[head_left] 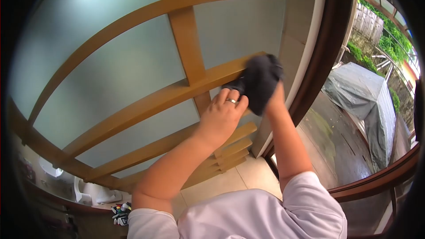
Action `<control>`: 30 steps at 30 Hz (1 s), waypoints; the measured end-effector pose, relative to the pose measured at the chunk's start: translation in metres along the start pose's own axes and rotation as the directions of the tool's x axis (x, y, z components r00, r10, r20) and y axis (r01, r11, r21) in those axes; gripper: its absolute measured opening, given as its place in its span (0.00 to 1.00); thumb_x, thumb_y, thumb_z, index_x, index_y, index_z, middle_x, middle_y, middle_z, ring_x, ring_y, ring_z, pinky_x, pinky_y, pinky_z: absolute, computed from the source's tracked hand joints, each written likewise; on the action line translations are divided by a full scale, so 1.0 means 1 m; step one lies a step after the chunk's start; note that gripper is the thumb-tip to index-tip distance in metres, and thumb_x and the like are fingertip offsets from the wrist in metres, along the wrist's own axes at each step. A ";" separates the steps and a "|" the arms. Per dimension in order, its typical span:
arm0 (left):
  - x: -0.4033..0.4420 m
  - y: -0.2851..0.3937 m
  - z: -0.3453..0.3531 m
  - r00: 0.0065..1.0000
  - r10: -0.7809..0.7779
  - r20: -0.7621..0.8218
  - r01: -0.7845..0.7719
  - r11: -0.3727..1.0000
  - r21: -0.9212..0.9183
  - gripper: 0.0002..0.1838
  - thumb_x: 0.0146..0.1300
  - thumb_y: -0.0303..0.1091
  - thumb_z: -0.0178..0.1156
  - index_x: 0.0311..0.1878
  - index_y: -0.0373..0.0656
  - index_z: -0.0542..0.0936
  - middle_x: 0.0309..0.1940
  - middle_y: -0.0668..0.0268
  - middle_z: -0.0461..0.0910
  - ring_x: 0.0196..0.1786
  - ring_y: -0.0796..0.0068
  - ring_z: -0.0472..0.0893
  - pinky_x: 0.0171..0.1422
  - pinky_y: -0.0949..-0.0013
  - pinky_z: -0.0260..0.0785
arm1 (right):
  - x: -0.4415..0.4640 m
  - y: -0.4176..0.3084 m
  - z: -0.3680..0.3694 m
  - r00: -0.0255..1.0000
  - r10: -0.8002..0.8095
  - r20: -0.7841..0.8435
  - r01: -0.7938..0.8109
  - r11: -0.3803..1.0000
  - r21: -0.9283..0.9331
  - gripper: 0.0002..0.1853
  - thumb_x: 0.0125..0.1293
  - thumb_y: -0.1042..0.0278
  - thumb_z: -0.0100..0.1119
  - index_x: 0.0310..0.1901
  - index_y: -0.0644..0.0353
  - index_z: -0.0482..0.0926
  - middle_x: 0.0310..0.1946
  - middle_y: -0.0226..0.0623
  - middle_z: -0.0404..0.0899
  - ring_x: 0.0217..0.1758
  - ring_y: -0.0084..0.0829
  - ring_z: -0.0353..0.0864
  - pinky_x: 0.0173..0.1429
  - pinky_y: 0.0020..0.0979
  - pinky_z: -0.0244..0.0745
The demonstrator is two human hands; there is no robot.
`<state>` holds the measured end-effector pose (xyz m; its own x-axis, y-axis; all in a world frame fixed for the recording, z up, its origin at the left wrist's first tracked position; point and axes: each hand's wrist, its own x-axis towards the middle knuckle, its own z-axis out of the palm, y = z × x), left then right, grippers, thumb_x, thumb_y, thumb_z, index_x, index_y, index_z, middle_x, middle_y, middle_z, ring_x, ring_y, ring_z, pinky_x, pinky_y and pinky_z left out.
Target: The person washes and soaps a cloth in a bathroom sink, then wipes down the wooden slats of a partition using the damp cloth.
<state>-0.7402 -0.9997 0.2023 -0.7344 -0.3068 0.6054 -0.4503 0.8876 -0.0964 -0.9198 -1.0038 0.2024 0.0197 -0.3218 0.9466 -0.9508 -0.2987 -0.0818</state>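
Observation:
A dark, crumpled cloth [261,82] is held at the right end of a wooden slat [155,99], and it is blurred by motion. My right hand [276,95] is behind and inside the cloth, with its fingers covered by it. My left hand [226,110], with a ring on one finger, is closed on the cloth's lower left edge, just below the slat. More curved wooden slats [177,2] cross an upright wooden post [183,40] in front of frosted panels.
Lower slats [237,146] stand near the tiled floor [248,172]. At the right, a dark door frame [325,40] borders an outdoor area with a grey tarp-covered object [363,88]. White items [97,192] lie at the lower left.

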 end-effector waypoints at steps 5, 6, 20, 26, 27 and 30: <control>0.004 -0.003 -0.030 0.995 0.054 -0.086 -0.061 0.995 -0.075 0.11 0.52 0.22 0.52 0.39 0.41 0.75 0.38 0.64 0.71 0.48 0.60 0.69 0.50 0.63 0.70 | -0.004 -0.036 -0.054 0.477 0.546 0.689 -0.485 0.817 -0.312 0.20 0.51 0.61 0.65 0.45 0.60 0.74 0.39 0.46 0.78 0.46 0.44 0.77 0.50 0.36 0.71; 0.009 -0.005 -0.040 0.988 0.037 -0.148 -0.042 0.999 -0.030 0.10 0.52 0.22 0.52 0.39 0.41 0.75 0.37 0.63 0.71 0.48 0.60 0.69 0.50 0.63 0.69 | -0.017 -0.038 -0.048 0.546 0.452 0.706 -0.587 0.807 -0.064 0.22 0.53 0.60 0.63 0.49 0.60 0.73 0.44 0.46 0.77 0.49 0.43 0.76 0.53 0.35 0.69; 0.040 -0.042 -0.022 0.977 -0.050 -0.208 0.046 0.999 -0.024 0.16 0.57 0.22 0.48 0.50 0.39 0.69 0.55 0.57 0.68 0.60 0.52 0.69 0.61 0.59 0.67 | 0.033 -0.119 0.033 0.393 0.559 0.730 -0.451 -0.575 0.683 0.12 0.65 0.60 0.53 0.47 0.53 0.73 0.40 0.26 0.74 0.43 0.23 0.73 0.44 0.28 0.71; 0.031 -0.044 -0.021 0.989 0.093 -0.117 -0.076 0.988 0.136 0.19 0.58 0.22 0.46 0.55 0.40 0.69 0.55 0.52 0.71 0.60 0.53 0.70 0.67 0.57 0.59 | 0.018 -0.060 0.070 0.492 0.585 0.645 -0.313 -0.572 0.758 0.13 0.66 0.60 0.47 0.41 0.59 0.76 0.38 0.33 0.78 0.39 0.29 0.77 0.42 0.31 0.73; 0.028 -0.044 -0.021 0.987 0.102 -0.123 -0.084 0.986 0.147 0.20 0.59 0.22 0.46 0.56 0.41 0.70 0.55 0.52 0.72 0.60 0.54 0.70 0.67 0.57 0.59 | 0.017 -0.039 0.070 0.546 0.557 0.626 -0.324 -0.549 0.771 0.14 0.67 0.60 0.45 0.39 0.60 0.77 0.37 0.34 0.79 0.37 0.30 0.77 0.41 0.33 0.74; 0.024 -0.045 -0.022 0.982 0.122 -0.146 -0.098 0.982 0.163 0.21 0.59 0.22 0.46 0.57 0.43 0.70 0.53 0.51 0.73 0.59 0.54 0.71 0.67 0.58 0.59 | 0.031 0.000 0.065 0.253 0.762 0.595 -0.360 -0.497 0.790 0.15 0.63 0.61 0.42 0.33 0.61 0.77 0.29 0.38 0.79 0.30 0.37 0.79 0.33 0.39 0.76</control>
<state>-0.7260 -1.0398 0.2385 -0.7016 -0.1424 0.6982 -0.4529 0.8455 -0.2827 -0.8992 -1.0720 0.2119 -0.5360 -0.8442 -0.0081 0.7094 -0.4452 -0.5464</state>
